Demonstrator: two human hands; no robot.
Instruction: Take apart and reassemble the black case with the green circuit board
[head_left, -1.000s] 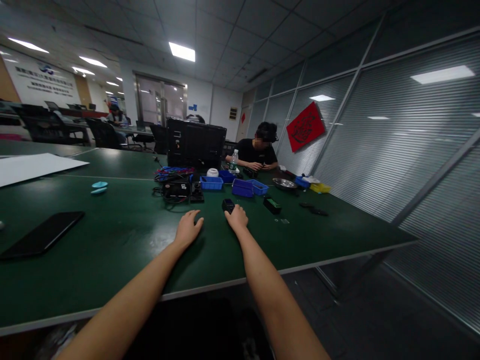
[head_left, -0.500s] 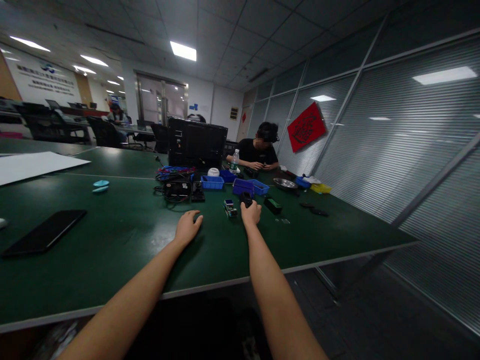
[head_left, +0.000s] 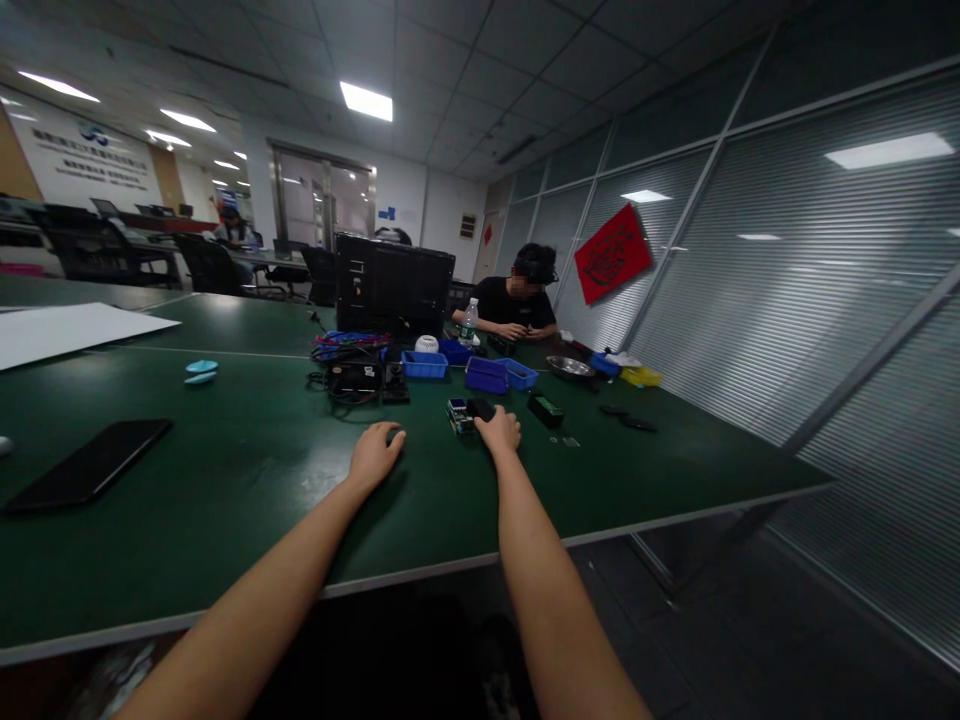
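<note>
My right hand [head_left: 499, 430] grips a small black box-like piece [head_left: 481, 408] from the near side. This piece lies low at the table, right beside a small circuit-board device [head_left: 458, 416] with a little screen; whether the two touch is unclear. My left hand [head_left: 375, 455] rests on the green table [head_left: 420, 510] left of the device, thumb and forefinger apart around a dark gap, with no held thing visible. To the right of my right hand lies a black box with a green top [head_left: 547, 409].
Behind my hands stand blue bins [head_left: 424, 365], a black adapter with cables [head_left: 355, 378] and a monitor [head_left: 394, 285]. A metal dish [head_left: 571, 368] is at the right. A black tablet-like slab [head_left: 90, 465] lies left. Another person [head_left: 517, 295] sits across the table.
My right hand has lowered the black piece and brought it left and nearer, from behind the circuit-board device to its side. My left hand has hardly moved.
</note>
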